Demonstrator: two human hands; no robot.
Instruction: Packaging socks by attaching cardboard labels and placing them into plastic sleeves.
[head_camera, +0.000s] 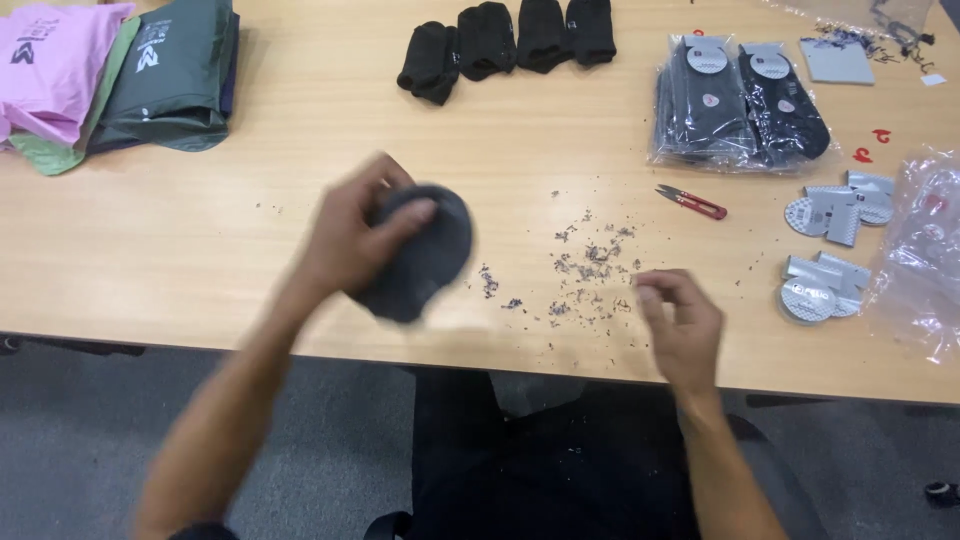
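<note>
My left hand (352, 232) grips a dark grey folded sock (425, 262) above the wooden table (250, 260), left of centre; the hand and sock are motion-blurred. My right hand (680, 325) hovers near the table's front edge, fingers pinched together near a patch of small fabric scraps (590, 265); whether a scrap is between the fingers is too small to tell.
Several black socks (510, 40) lie in a row at the back. Bagged socks (740, 100) sit at the right, red snips (692, 203) beside them. Grey card labels (835, 210) and clear plastic bags (925, 250) are at far right. Pink and green packets (110, 70) lie at back left.
</note>
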